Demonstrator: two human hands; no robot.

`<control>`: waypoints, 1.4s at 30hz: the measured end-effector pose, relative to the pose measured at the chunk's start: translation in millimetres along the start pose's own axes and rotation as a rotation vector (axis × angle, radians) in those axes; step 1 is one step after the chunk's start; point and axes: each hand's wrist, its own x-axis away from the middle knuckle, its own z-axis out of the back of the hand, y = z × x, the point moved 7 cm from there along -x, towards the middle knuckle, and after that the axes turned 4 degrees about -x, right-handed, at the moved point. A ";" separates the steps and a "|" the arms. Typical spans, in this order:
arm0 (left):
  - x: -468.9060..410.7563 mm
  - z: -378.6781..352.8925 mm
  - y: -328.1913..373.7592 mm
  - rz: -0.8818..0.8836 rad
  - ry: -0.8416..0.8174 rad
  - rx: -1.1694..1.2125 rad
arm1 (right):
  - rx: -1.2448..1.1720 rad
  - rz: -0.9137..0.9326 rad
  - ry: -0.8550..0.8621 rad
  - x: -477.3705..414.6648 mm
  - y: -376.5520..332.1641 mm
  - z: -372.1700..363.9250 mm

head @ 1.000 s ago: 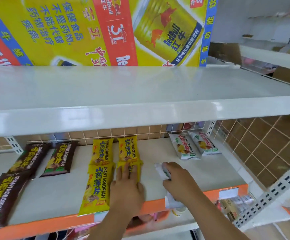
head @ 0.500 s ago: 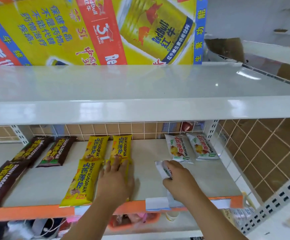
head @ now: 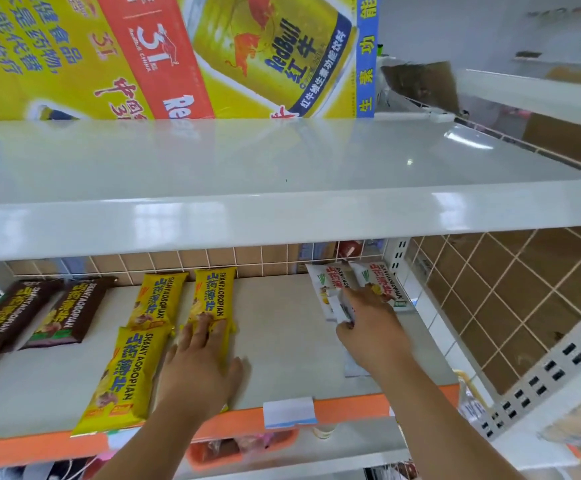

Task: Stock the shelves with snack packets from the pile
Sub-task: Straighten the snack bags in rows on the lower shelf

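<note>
Reach has lengthened: the right hand (head: 372,327), gripping a white packet (head: 340,306), has moved from the front of the shelf (head: 282,341) back to the rear white packets (head: 330,277), its packet overlapping them. The left hand (head: 199,372) stays flat, fingers straight, on a yellow packet (head: 226,336) under its fingertips.

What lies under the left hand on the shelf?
A yellow packet lies under the left hand; only its right edge and a bottom corner show. The hand covers its print.
</note>
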 end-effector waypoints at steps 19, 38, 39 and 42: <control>-1.0 -0.6 -1.1 0.012 0.002 0.009 | 0.218 -0.062 -0.134 31.6 -8.9 -43.4; -0.3 -3.9 -2.8 0.001 0.008 0.009 | 0.195 0.100 -0.258 -25.2 -98.2 -130.6; -0.4 -3.2 -2.1 -0.002 0.009 0.006 | 0.190 0.098 -0.256 -29.4 -97.0 -130.2; -0.1 -1.5 -1.3 -0.005 0.012 0.023 | 0.199 0.101 -0.230 -34.8 -94.0 -131.0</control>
